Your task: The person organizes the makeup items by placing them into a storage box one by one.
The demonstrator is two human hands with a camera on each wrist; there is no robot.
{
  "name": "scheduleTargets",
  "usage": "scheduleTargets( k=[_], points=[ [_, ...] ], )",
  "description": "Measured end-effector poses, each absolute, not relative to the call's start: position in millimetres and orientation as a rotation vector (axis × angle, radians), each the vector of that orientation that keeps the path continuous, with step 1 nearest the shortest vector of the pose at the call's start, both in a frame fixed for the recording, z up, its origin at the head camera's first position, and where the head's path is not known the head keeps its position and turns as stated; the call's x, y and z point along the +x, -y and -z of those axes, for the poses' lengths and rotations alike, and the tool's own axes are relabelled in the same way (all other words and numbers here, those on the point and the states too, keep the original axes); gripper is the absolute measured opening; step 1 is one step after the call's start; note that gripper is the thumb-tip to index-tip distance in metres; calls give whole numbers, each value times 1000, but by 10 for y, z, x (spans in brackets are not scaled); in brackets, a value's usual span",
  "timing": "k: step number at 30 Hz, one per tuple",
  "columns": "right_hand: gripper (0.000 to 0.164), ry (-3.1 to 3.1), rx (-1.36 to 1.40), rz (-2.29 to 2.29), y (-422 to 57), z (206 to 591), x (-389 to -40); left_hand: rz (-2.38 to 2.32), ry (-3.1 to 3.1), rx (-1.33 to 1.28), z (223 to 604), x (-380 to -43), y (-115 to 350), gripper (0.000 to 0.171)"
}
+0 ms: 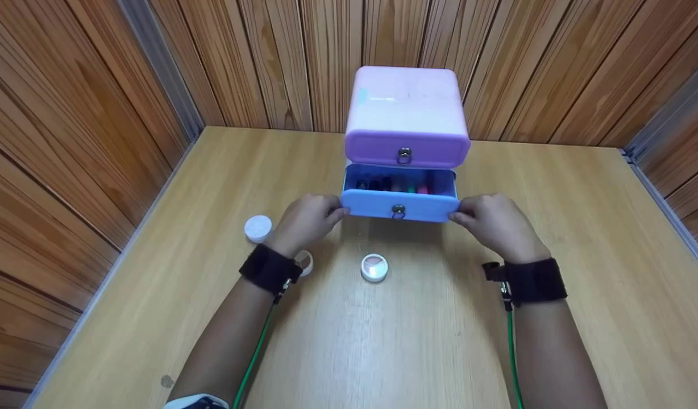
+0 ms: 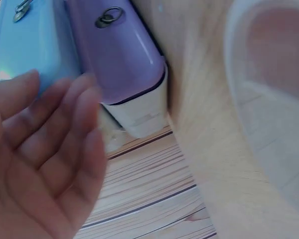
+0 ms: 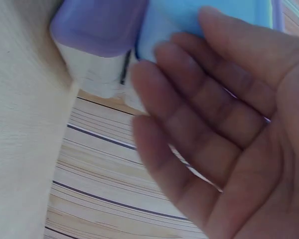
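A small chest of drawers (image 1: 408, 102) with a pale pink body stands against the back wall. Its blue drawer (image 1: 383, 205) is pulled out below the purple top drawer (image 1: 377, 147). My left hand (image 1: 309, 218) pinches the blue drawer's left front corner between thumb and fingers. At the right front corner, my right hand (image 1: 497, 224) pinches it the same way. Several small dark, green and red items (image 1: 406, 186) lie inside the blue drawer. Both wrist views show a purple lower drawer (image 2: 117, 55) with a ring pull, hidden from the head view.
On the table (image 1: 417, 341) in front of the chest sits a round white case with a clear lid (image 1: 374, 267). A similar case (image 1: 305, 262) is partly hidden by my left wrist. Farther left stands a white round container (image 1: 258, 228). Wood-panelled walls (image 1: 246, 62) enclose the table.
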State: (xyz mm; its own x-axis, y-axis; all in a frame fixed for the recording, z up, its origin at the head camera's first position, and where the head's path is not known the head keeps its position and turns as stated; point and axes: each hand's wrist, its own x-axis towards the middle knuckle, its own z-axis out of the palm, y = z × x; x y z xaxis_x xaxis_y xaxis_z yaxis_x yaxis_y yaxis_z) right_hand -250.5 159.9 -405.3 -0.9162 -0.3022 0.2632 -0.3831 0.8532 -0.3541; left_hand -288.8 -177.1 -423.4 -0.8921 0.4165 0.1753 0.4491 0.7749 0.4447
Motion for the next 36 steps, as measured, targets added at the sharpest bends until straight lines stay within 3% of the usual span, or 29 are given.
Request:
scheduleTargets(
  k=[18, 36],
  points=[
    [23, 2586, 336, -565, -1537, 4287, -2623, 874, 2650, -616, 4323, -2857, 1651, 15],
    [17, 2572, 306, -834, -1518, 4292, -2622, 864, 2717, -670, 4343, -2866, 1675, 37]
  ],
)
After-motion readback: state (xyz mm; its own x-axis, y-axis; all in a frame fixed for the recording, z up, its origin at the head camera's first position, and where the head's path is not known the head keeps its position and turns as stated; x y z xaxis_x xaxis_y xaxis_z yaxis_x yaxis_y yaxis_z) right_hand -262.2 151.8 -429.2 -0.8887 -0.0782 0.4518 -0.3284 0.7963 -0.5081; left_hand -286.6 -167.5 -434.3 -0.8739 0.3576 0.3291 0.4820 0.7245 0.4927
